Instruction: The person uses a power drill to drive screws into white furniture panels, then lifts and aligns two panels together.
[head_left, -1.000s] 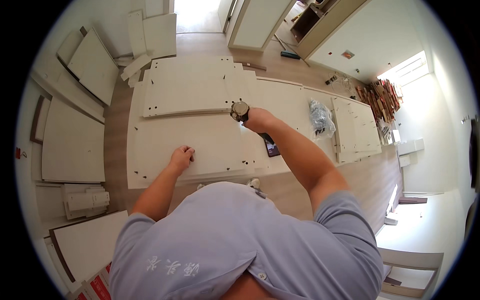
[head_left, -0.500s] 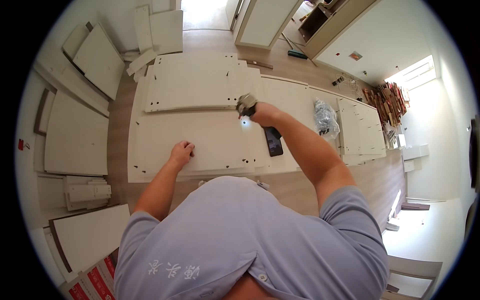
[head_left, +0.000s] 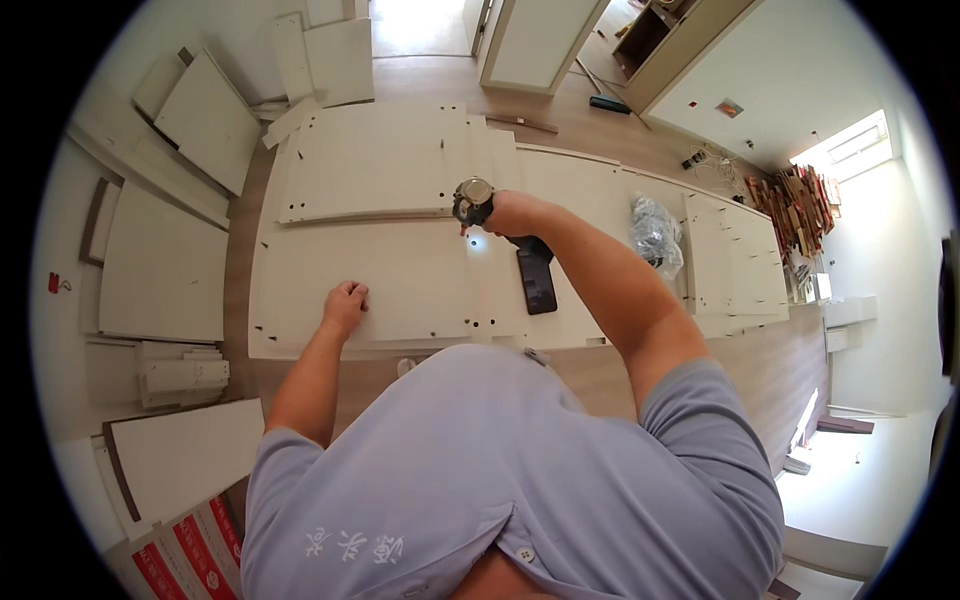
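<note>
Drill (head_left: pixel 473 201) gripped in the right hand (head_left: pixel 515 213) above a white board (head_left: pixel 390 270), its light (head_left: pixel 483 240) around 1 dark hole (head_left: pixel 474 243). Left hand (head_left: pixel 345 306), loosely curled, is at the same board, further left; cannot tell whether it holds anything. Phone (head_left: pixel 537 283) lies near the drill.

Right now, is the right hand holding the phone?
No, the black phone lies on a white board, while the right hand grips a power tool.
</note>
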